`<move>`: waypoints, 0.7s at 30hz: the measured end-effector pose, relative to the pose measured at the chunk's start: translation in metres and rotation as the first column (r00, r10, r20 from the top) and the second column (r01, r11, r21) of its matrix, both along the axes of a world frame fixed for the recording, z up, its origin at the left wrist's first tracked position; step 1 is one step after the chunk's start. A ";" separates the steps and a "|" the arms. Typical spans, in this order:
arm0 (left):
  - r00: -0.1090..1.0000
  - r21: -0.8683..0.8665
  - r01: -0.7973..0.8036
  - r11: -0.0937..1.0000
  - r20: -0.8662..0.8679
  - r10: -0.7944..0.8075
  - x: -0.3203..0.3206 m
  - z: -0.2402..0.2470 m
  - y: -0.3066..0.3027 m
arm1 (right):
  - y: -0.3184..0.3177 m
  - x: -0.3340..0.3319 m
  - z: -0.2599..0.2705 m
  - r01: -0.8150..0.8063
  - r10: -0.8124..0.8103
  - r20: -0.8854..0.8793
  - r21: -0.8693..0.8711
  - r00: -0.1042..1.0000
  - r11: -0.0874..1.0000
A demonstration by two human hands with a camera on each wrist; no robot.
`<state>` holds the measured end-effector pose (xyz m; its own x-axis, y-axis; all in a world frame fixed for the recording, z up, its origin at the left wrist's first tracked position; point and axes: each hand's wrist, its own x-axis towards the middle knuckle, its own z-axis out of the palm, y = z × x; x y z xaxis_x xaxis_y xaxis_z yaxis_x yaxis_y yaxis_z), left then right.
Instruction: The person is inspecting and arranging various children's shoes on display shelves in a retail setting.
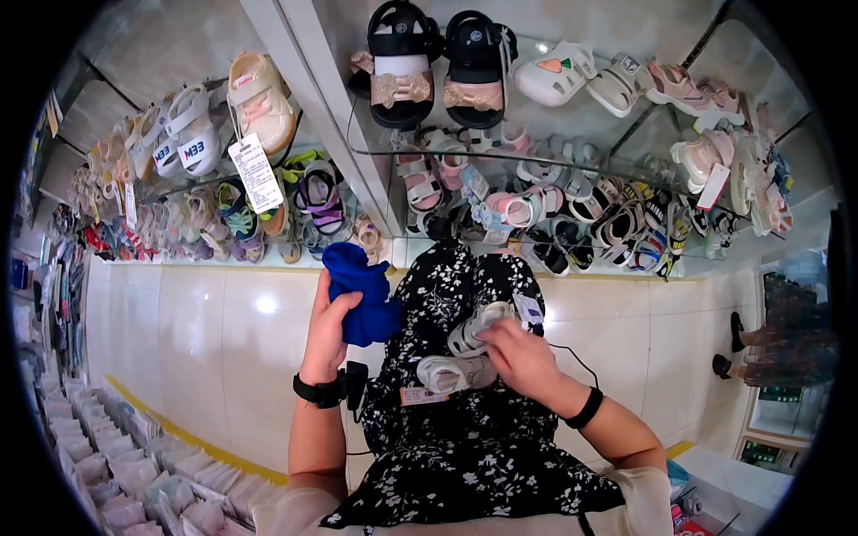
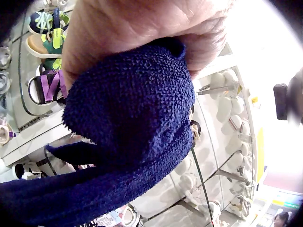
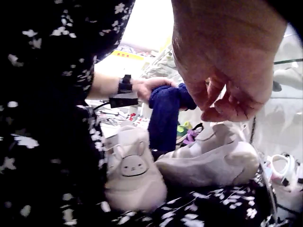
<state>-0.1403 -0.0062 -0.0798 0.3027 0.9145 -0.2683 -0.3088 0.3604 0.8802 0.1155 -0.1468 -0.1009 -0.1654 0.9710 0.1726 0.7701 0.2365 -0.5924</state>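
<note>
My left hand [image 1: 325,329] grips a bunched dark blue terry cloth [image 1: 365,299] beside my left knee, thumb laid over it. In the left wrist view the cloth [image 2: 137,104] bulges below the hand, with a long fold trailing to the lower left. Two small pale children's shoes lie on my lap. One shoe [image 1: 460,375], with a bunny face on its toe in the right wrist view, lies apart from both hands. My right hand [image 1: 525,357] has curled fingers at the upper opening of the other shoe [image 3: 208,163], pinching its top edge.
Black floral fabric [image 1: 447,286] covers my lap. Shelves ahead hold many children's shoes, including black sandals [image 1: 402,67] and a tagged cream shoe [image 1: 261,103]. Packed plastic bags [image 1: 116,464] stand at lower left. A person's legs [image 1: 769,339] show at right. A thin cable [image 1: 576,357] runs near my right wrist.
</note>
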 end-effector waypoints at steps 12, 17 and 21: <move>1.000 0.001 -0.001 1.000 0.030 0.001 -0.001 -0.010 0.009 | 0.016 0.028 0.046 0.123 -0.087 0.261 -0.124 0.961 0.985; 1.000 0.020 -0.006 1.000 0.000 0.006 0.002 -0.009 0.012 | 0.013 0.095 0.154 0.066 -0.094 0.098 0.261 0.991 0.963; 0.998 0.034 0.049 0.998 0.037 -0.050 0.019 -0.003 0.012 | 0.050 0.152 0.207 0.117 -0.299 0.279 0.522 0.913 0.845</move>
